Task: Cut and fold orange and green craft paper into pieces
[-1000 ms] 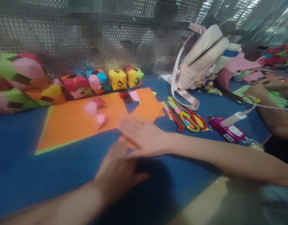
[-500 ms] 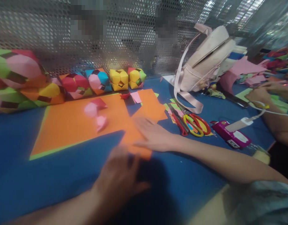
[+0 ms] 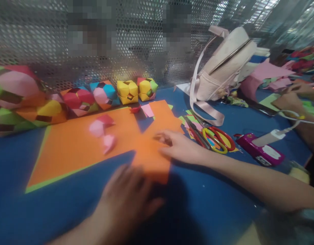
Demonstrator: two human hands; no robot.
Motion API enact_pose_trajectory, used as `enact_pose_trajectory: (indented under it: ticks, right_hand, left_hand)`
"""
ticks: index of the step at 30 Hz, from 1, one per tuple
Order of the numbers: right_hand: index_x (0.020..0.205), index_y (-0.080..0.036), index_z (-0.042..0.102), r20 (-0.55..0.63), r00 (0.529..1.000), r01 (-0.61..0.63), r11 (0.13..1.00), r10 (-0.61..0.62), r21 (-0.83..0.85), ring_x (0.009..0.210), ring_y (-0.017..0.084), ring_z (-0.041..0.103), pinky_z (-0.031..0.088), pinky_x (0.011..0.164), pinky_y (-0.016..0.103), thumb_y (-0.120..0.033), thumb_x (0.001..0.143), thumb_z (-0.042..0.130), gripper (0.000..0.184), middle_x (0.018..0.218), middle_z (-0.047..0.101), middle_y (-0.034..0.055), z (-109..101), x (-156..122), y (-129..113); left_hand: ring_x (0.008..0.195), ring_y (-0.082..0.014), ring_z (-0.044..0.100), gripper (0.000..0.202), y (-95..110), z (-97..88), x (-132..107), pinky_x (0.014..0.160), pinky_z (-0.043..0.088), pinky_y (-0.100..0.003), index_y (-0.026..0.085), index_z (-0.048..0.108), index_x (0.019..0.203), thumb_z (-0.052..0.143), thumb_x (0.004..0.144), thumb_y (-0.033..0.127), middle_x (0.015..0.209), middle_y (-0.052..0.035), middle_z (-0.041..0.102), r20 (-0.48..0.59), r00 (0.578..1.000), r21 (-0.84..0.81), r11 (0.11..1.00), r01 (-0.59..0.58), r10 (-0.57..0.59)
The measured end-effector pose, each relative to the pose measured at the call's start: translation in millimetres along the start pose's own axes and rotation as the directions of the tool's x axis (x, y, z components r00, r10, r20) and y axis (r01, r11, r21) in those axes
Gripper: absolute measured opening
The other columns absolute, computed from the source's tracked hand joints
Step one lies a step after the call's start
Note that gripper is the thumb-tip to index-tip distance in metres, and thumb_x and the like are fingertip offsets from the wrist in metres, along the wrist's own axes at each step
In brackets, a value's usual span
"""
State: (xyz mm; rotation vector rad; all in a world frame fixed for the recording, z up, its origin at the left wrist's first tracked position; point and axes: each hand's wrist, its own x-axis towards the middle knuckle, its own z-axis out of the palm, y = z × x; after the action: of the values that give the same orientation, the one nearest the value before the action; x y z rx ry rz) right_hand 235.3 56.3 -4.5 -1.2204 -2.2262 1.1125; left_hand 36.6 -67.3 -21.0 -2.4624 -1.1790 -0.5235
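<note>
A small orange paper sheet point(image 3: 153, 166) lies on the blue table in front of me. My left hand point(image 3: 127, 195) rests at its near left edge, fingertips by the paper and thumb held apart; it is blurred. My right hand point(image 3: 176, 146) is over the sheet's right side, with its fingers loosely bent and the thumb separate from them. Beyond it lies another orange paper piece point(image 3: 160, 114). To the left is a large orange sheet point(image 3: 67, 146) over a green one, with folded pink paper pieces point(image 3: 97, 127) on top.
Folded paper cubes point(image 3: 127, 92) line the back by a perforated metal screen. Right of my right hand lie scissors point(image 3: 218, 139) on paper scraps, and a purple device point(image 3: 260, 149) with a cable. A pale backpack point(image 3: 223, 61) stands behind. Another person's hands point(image 3: 292, 97) are at far right.
My right hand has gone from lying flat with fingers stretched to having them bent, and sits slightly further right. The small orange sheet shows more fully. The view has shifted a little.
</note>
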Motion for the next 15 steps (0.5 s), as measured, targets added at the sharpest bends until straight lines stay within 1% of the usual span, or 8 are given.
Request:
enact_pose_trajectory:
  ticks: [2,4,5,7,10,11,13,15]
  right_hand:
    - [0.118,-0.013,0.056,-0.065,0.996,0.072,0.994,-0.066,0.082,0.081,0.015,0.065,0.053,0.074,0.031,-0.016,0.083,0.057,0.035,0.093,0.068,0.0053,-1,-2,-2]
    - [0.106,-0.016,0.059,-0.164,0.958,0.243,0.970,-0.236,0.023,0.075,0.013,0.063,0.051,0.068,0.028,-0.017,0.084,0.057,0.022,0.087,0.067,0.0023,0,-7,-6]
    - [0.100,-0.017,0.060,-0.208,0.907,0.362,0.930,-0.366,-0.061,0.075,0.013,0.062,0.049,0.068,0.028,-0.016,0.086,0.056,0.014,0.085,0.067,0.0019,0,-11,-8]
    - [0.091,-0.018,0.061,-0.216,0.741,0.572,0.766,-0.636,-0.293,0.077,0.013,0.060,0.046,0.070,0.028,-0.014,0.091,0.053,0.009,0.084,0.068,0.0019,1,-19,-12]
    - [0.084,-0.020,0.062,-0.091,0.507,0.686,0.465,-0.857,-0.559,0.076,0.013,0.058,0.040,0.072,0.031,-0.016,0.098,0.048,0.020,0.079,0.067,0.0007,3,-29,-18]
    - [0.083,-0.020,0.062,-0.063,0.456,0.691,0.398,-0.888,-0.603,0.075,0.013,0.058,0.039,0.073,0.032,-0.017,0.099,0.046,0.022,0.077,0.067,0.0001,3,-32,-20]
    - [0.082,-0.021,0.063,-0.054,0.396,0.695,0.338,-0.917,-0.635,0.074,0.013,0.058,0.039,0.075,0.033,-0.018,0.101,0.043,0.027,0.076,0.067,-0.0010,3,-35,-21]
    - [0.081,-0.021,0.063,-0.064,0.394,0.683,0.339,-0.917,-0.647,0.075,0.012,0.058,0.039,0.077,0.033,-0.017,0.101,0.041,0.031,0.077,0.067,-0.0018,4,-35,-18]
  left_hand:
    - [0.082,-0.0219,0.067,0.013,-13,-5.0,7,0.076,0.055,-0.035,0.018,0.068,0.093,0.059,0.093,0.027,0.091,-0.0080,0.070,-0.112,0.994,0.005,1.000,0.011,-0.010]
    - [0.093,-0.0236,0.067,0.012,-24,-9.9,12,0.081,0.055,-0.036,0.017,0.065,0.103,0.061,0.091,0.018,0.102,-0.0101,0.069,-0.222,0.974,0.019,0.998,0.052,-0.047]
    - [0.101,-0.0259,0.066,0.019,-28,-12.2,13,0.086,0.054,-0.038,0.016,0.063,0.109,0.063,0.090,0.016,0.110,-0.0127,0.067,-0.265,0.963,0.023,0.998,0.065,-0.057]
    - [0.114,-0.0295,0.062,0.028,-32,-16.9,12,0.094,0.051,-0.043,0.014,0.060,0.116,0.066,0.089,0.015,0.120,-0.0160,0.064,-0.327,0.944,0.020,0.998,0.059,-0.049]
    - [0.115,-0.0245,0.062,0.024,-30,-24.2,6,0.103,0.048,-0.044,0.020,0.063,0.113,0.062,0.090,0.011,0.113,-0.0073,0.070,-0.307,0.951,-0.002,0.999,-0.036,0.034]
    - [0.112,-0.0220,0.064,0.025,-27,-26.5,3,0.105,0.046,-0.044,0.023,0.064,0.111,0.058,0.091,0.009,0.108,-0.0035,0.072,-0.277,0.959,-0.014,0.998,-0.068,0.061]
    - [0.108,-0.0196,0.066,0.032,-23,-30.6,-1,0.111,0.042,-0.046,0.026,0.066,0.109,0.052,0.089,0.005,0.102,0.0012,0.076,-0.211,0.973,-0.037,0.994,-0.101,0.091]
    - [0.106,-0.0190,0.067,0.037,-20,-32.9,-5,0.115,0.037,-0.046,0.026,0.067,0.110,0.050,0.086,0.002,0.101,0.0025,0.077,-0.172,0.980,-0.045,0.993,-0.110,0.100]
